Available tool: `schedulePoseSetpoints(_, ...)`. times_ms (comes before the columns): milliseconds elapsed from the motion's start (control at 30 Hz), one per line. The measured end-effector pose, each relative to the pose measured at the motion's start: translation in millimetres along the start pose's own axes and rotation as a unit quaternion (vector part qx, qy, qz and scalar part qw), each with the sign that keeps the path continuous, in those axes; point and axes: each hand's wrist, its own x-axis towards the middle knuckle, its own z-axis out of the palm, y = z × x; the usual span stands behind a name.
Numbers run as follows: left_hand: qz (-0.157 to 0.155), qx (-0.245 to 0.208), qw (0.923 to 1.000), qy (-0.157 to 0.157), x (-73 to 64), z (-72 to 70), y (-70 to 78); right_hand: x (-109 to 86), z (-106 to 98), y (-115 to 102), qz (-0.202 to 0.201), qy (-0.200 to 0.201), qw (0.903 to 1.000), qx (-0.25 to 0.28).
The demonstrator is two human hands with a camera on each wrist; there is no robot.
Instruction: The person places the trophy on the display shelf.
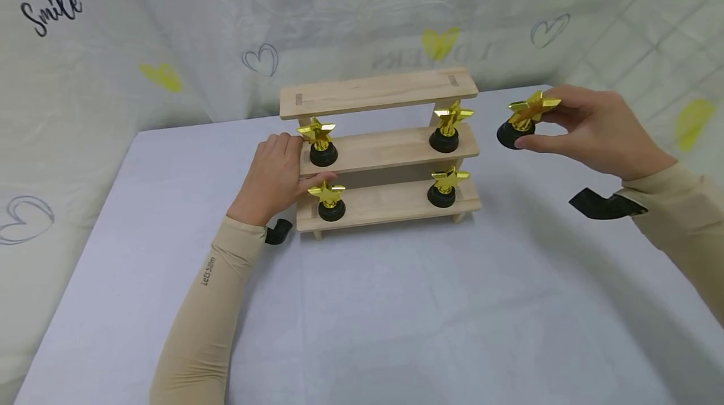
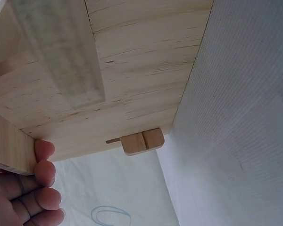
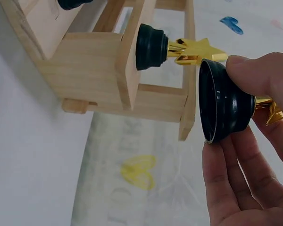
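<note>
A three-tier wooden shelf (image 1: 390,147) stands on the table, its top board bare. My left hand (image 1: 274,172) grips the shelf's left end; in the left wrist view its fingertips (image 2: 45,172) curl round a board edge. My right hand (image 1: 594,128) holds a gold star trophy (image 1: 523,117) upright, off the shelf's right side, thumb on its black base (image 3: 226,101). On the middle board stand a left trophy (image 1: 321,146) and a right trophy (image 1: 445,130). Two more, one at the left (image 1: 330,204) and one at the right (image 1: 444,190), stand on the bottom board.
A white cloth covers the table (image 1: 384,310). Behind it hangs a pale curtain (image 1: 339,21) printed with hearts and words. Black straps show at the left wrist (image 1: 278,231) and the right wrist (image 1: 606,205).
</note>
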Motion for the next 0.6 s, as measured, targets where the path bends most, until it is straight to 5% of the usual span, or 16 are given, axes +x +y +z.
schedulePoseSetpoints(433,0.000,0.003,1.0000,-0.006,0.0,1.0,0.0,20.0,8.8,-26.2,-0.092,-0.016,0.9950,-0.034)
schedulePoseSetpoints(600,0.007,0.007,1.0000,-0.003,1.5,0.7,0.4,28.1,10.3,-34.7,-0.096,-0.018,0.9946,-0.035)
